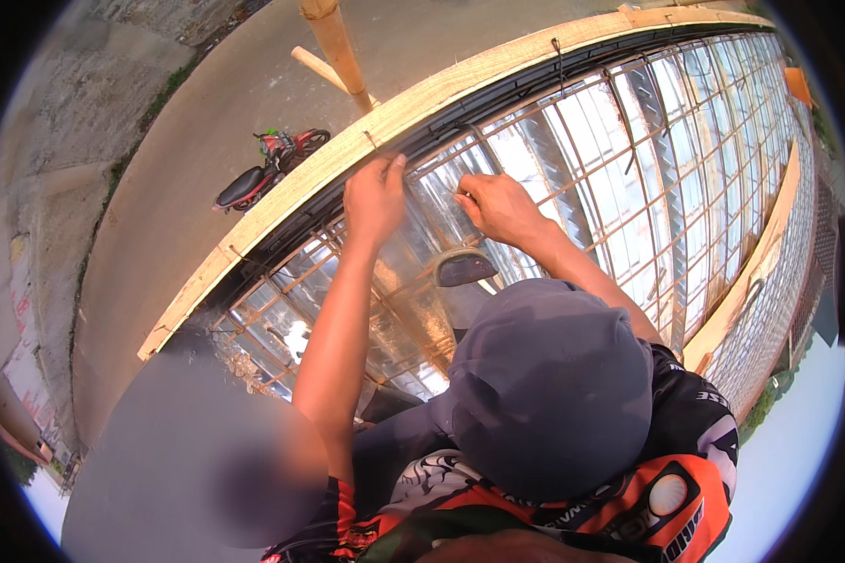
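Observation:
A rusty rebar grid [629, 178] lies over shiny corrugated metal sheeting [545, 159]. My left hand [374, 199] reaches to the grid's edge beside the wooden plank [441, 89], its fingers curled over a bar there. My right hand [498, 208] is a hand's width to the right, with its fingertips pinched at a bar crossing; what they pinch is too small to tell. Both forearms rise from the lower edge past a dark grey cap [549, 385] and an orange and black shirt [667, 507].
The long wooden plank borders the grid, and a second plank [751, 272] runs along its right side. A wooden pole [336, 42] stands beyond the edge. A red and black motorcycle [268, 169] is parked on the concrete ground [188, 141] far below.

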Motion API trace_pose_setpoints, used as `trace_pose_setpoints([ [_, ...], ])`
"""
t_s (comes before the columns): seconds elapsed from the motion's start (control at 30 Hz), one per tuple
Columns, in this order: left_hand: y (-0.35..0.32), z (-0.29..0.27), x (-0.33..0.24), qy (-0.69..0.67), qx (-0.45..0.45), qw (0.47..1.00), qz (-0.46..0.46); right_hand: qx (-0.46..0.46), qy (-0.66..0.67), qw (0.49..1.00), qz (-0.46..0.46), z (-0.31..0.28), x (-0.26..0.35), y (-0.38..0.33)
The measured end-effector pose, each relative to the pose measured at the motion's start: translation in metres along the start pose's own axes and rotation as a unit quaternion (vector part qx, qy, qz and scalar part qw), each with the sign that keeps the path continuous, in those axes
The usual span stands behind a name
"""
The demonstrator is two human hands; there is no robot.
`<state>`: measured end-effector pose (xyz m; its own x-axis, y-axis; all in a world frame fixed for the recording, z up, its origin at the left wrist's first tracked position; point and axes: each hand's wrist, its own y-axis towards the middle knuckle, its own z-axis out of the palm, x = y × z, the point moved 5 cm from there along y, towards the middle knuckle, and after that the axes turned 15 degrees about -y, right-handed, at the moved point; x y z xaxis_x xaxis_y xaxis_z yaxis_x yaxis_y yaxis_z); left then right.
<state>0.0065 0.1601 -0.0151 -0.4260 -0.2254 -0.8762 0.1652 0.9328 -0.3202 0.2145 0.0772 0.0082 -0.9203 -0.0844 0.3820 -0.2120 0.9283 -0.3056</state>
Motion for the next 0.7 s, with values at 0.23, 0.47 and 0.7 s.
trace_pose_setpoints([
  [0.23, -0.024, -0.023, -0.043, 0.137, 0.024, 0.990, 0.036, -0.101, 0.055, 0.991, 0.064, -0.061, -0.009, -0.001],
  [0.47, -0.031, -0.014, -0.122, 0.055, 0.049, 0.979, 0.192, -0.305, 0.048, 0.915, 0.260, -0.112, -0.155, 0.004],
  [0.7, 0.018, 0.032, -0.149, 0.139, 0.070, 0.939, 0.308, -0.321, 0.087, 0.913, 0.235, -0.092, -0.188, 0.036],
])
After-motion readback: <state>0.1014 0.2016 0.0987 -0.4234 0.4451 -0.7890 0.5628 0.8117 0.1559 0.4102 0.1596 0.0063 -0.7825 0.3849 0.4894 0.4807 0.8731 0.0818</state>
